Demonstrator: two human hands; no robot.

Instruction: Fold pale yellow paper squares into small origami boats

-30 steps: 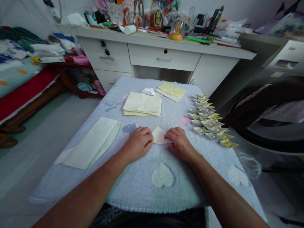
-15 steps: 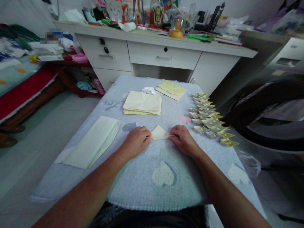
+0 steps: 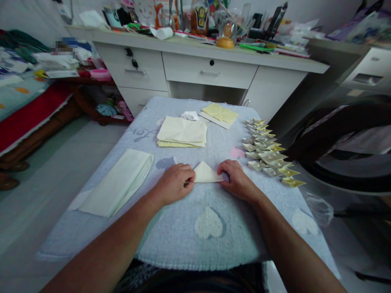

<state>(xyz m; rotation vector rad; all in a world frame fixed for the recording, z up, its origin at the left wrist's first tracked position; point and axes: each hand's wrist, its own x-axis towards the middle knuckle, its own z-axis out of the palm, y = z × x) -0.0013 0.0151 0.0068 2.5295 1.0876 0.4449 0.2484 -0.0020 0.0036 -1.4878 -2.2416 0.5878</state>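
Presently: folded paper [image 3: 206, 174] between our two hands

Our workpiece, a cream paper folded to a low triangle, lies at mid-bench, apex pointing away from us and long edge towards us. Our left hand [image 3: 177, 183] has its fingers curled and pinching the left corner. Our right hand [image 3: 236, 179] is at the opposite corner, fingers bent, with a gap visible between index and thumb; whether they grip the paper we cannot tell.

Surroundings: the bench [image 3: 177, 240] is covered in pale blue patterned cloth. Beyond our hands we note a stack of creased sheets [image 3: 182, 130], cream above and yellow below, with a crumpled white paper [image 3: 190, 116] just behind. To the right of that, a yellow sheet [image 3: 220, 112] overlaps a paler one [image 3: 217, 122]. Along the right side we record rows of small folded boats [image 3: 269, 154], cream and yellow, closely packed. Near our left forearm lies a long folded pale bundle [image 3: 117, 185], set at a slant and apart from the workpiece.
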